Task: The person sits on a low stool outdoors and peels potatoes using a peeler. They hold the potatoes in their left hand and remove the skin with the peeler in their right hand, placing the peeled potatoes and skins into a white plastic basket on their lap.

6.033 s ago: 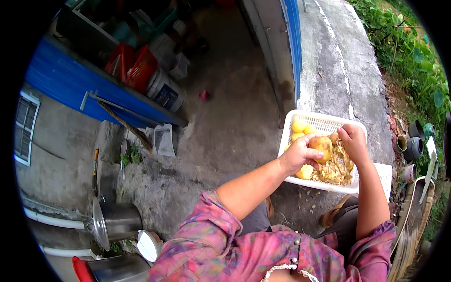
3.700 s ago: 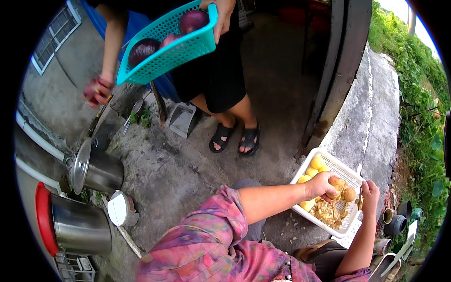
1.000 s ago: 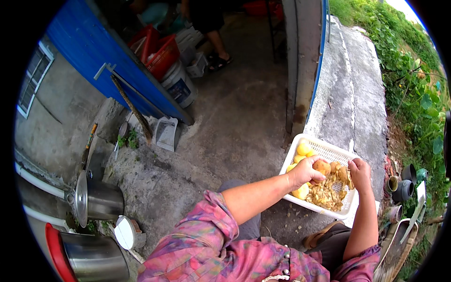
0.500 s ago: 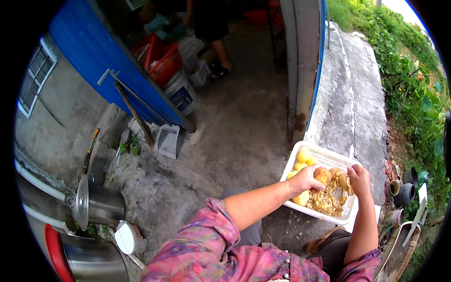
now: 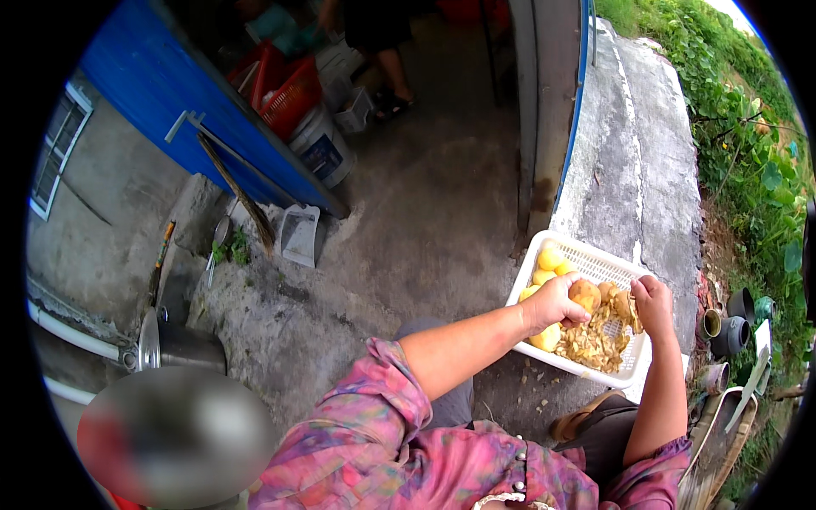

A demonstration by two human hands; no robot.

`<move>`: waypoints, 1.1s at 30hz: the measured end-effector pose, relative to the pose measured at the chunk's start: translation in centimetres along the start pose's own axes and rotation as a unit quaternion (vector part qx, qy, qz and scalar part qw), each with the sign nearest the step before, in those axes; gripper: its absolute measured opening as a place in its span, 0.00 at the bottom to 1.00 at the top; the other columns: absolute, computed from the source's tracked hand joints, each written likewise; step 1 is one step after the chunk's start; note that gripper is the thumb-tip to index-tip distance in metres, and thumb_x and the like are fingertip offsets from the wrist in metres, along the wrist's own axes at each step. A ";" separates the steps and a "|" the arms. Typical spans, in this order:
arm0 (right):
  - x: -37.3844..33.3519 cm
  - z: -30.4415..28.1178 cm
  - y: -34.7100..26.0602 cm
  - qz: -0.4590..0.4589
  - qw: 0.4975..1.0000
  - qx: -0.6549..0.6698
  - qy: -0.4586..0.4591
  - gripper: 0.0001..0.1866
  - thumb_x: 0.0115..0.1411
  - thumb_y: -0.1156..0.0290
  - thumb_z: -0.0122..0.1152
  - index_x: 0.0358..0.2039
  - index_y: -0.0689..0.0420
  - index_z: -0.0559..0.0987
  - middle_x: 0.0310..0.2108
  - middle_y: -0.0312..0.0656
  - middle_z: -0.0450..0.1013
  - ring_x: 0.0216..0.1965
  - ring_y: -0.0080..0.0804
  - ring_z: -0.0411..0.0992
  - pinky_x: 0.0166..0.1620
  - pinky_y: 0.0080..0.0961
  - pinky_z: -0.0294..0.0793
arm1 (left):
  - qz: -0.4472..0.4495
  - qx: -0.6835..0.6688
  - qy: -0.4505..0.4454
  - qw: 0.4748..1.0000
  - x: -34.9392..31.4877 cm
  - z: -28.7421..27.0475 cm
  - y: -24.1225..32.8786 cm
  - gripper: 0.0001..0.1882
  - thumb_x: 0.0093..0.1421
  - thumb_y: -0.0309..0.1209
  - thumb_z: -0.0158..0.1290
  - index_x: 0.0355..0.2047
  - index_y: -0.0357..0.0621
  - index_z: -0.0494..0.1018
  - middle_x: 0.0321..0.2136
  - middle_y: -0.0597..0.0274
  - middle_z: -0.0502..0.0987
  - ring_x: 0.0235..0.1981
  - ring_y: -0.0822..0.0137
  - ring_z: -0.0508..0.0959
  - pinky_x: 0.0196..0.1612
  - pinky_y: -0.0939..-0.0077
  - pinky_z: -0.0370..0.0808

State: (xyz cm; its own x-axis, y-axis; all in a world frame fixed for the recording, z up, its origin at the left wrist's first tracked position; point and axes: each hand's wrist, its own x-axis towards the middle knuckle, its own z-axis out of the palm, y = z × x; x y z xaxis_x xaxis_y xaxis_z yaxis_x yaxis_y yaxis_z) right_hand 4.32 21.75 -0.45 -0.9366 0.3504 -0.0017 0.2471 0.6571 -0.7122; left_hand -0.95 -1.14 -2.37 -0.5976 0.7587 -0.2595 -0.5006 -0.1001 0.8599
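A white plastic basket (image 5: 597,267) with slotted walls stands on the right, in front of me. My left hand (image 5: 554,306) is closed around a brownish potato (image 5: 586,295) and holds it over the basket. My right hand (image 5: 654,306) is closed at the basket's right side, its fingertips pinched. What sits in them is too small to make out; a brown piece shows just beside them. Peeled yellow potatoes (image 5: 550,257) lie along the basket's left side. A heap of potato peels (image 5: 593,348) covers the lower middle, with brown unpeeled potatoes behind it.
A concrete ledge (image 5: 629,161) runs beyond the basket, with plants to its right. Pots (image 5: 731,337) stand at the right edge. A person in dark clothes (image 5: 378,25) stands inside the doorway near a red basket (image 5: 291,98) and white bucket (image 5: 323,153). A dustpan (image 5: 300,236) lies left.
The view has shifted slightly. My left hand keeps its grip on the potato, and my right hand stays close beside it. A blurred patch now covers the lower left.
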 end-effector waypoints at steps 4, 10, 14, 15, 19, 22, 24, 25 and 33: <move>0.2 0.2 0.6 0.002 1.000 -0.004 -0.007 0.14 0.57 0.66 0.58 0.24 0.66 0.75 0.17 0.48 0.69 0.20 0.33 0.66 0.28 0.31 0.66 | -0.001 0.006 0.006 1.000 0.0 0.3 0.2 0.27 0.46 0.17 0.58 0.48 0.39 0.67 0.36 0.62 0.75 0.32 0.73 0.76 0.30 0.81 0.75; 0.4 0.2 0.5 -0.003 1.000 0.007 -0.014 0.14 0.58 0.66 0.57 0.24 0.65 0.75 0.16 0.45 0.69 0.19 0.30 0.67 0.26 0.31 0.66 | 0.002 0.006 0.011 1.000 0.2 0.0 0.1 0.27 0.45 0.16 0.58 0.48 0.40 0.67 0.35 0.61 0.75 0.30 0.73 0.76 0.29 0.81 0.75; 0.1 0.0 -0.5 0.017 0.999 0.019 -0.026 0.14 0.59 0.66 0.57 0.24 0.65 0.75 0.15 0.42 0.69 0.18 0.26 0.66 0.25 0.29 0.65 | -0.001 -0.002 0.010 1.000 -0.1 0.2 0.3 0.27 0.46 0.16 0.58 0.49 0.39 0.67 0.35 0.60 0.75 0.31 0.71 0.77 0.29 0.81 0.75; 0.2 0.0 -0.1 0.013 0.999 0.019 -0.023 0.14 0.59 0.66 0.57 0.24 0.65 0.75 0.14 0.42 0.68 0.17 0.25 0.65 0.24 0.29 0.65 | -0.001 0.003 0.012 1.000 0.0 0.2 0.2 0.28 0.46 0.16 0.58 0.49 0.39 0.67 0.35 0.60 0.75 0.31 0.71 0.77 0.29 0.81 0.75; 0.3 0.4 0.7 0.006 1.000 0.020 -0.018 0.14 0.59 0.66 0.56 0.24 0.65 0.75 0.13 0.40 0.68 0.16 0.23 0.65 0.23 0.27 0.64 | -0.003 0.015 0.020 1.000 0.0 0.2 0.1 0.28 0.46 0.16 0.58 0.49 0.38 0.66 0.34 0.59 0.75 0.30 0.71 0.77 0.28 0.81 0.75; 0.2 0.4 1.0 0.000 1.000 0.024 -0.015 0.14 0.60 0.66 0.56 0.24 0.65 0.75 0.13 0.39 0.68 0.15 0.23 0.65 0.22 0.26 0.64 | -0.002 0.013 0.021 1.000 0.0 0.4 0.3 0.28 0.46 0.16 0.58 0.49 0.38 0.66 0.33 0.58 0.75 0.27 0.71 0.77 0.27 0.81 0.74; 0.2 0.2 0.9 -0.002 1.000 0.026 -0.011 0.14 0.60 0.65 0.56 0.24 0.64 0.75 0.13 0.38 0.68 0.15 0.22 0.65 0.22 0.26 0.64 | -0.002 0.017 0.020 1.000 -0.1 0.3 0.6 0.27 0.46 0.15 0.58 0.48 0.38 0.66 0.31 0.57 0.75 0.26 0.72 0.76 0.24 0.81 0.72; 0.2 0.3 1.0 0.000 1.000 0.024 -0.015 0.14 0.60 0.65 0.56 0.24 0.64 0.75 0.13 0.38 0.68 0.15 0.22 0.65 0.22 0.26 0.64 | -0.002 0.015 0.021 1.000 -0.2 0.3 0.3 0.27 0.46 0.15 0.58 0.48 0.38 0.66 0.31 0.57 0.75 0.26 0.72 0.76 0.24 0.81 0.72; 0.1 0.2 0.3 -0.002 1.000 0.012 -0.006 0.14 0.59 0.65 0.56 0.24 0.64 0.76 0.14 0.39 0.68 0.15 0.23 0.66 0.22 0.26 0.65 | -0.002 -0.021 0.033 0.999 -0.6 0.5 1.1 0.27 0.46 0.17 0.59 0.49 0.36 0.65 0.31 0.57 0.74 0.26 0.72 0.76 0.25 0.81 0.74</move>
State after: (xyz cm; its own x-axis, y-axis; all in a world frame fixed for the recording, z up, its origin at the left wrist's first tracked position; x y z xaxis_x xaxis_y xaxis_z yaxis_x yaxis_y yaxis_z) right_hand 4.25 21.80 -0.82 -0.9404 0.3399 -0.0072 0.2379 0.6427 -0.7282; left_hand -0.84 -1.39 -1.02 -0.6343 0.7154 -0.2931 -0.5289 -0.1251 0.8394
